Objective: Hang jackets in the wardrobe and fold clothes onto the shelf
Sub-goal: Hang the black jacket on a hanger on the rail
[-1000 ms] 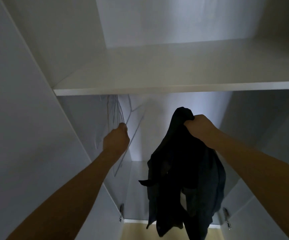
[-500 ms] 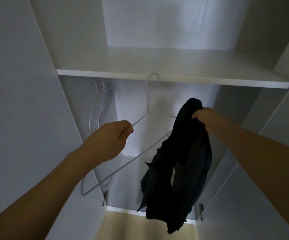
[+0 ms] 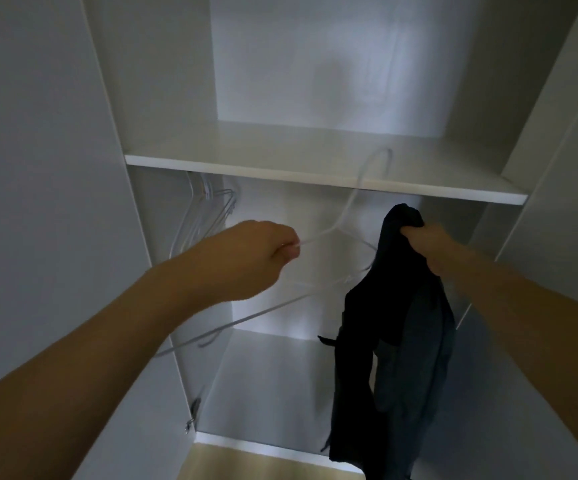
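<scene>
Jacket (image 3: pixel 395 327) hangs below gripping right hand (image 3: pixel 422 242), seemingly.

White wardrobe (image 3: pixel 162 98), doors open, dim inside. One white shelf (image 3: pixel 315 174) spans it left to right, its top bare white board. Under the shelf, far left, a bunch of wire hangers (image 3: pixel 207 216) hangs by the left wall. Wardrobe base panel (image 3: pixel 273 393) lies lower down; a strip of pale wood floor (image 3: pixel 246 467) shows nearest.
</scene>
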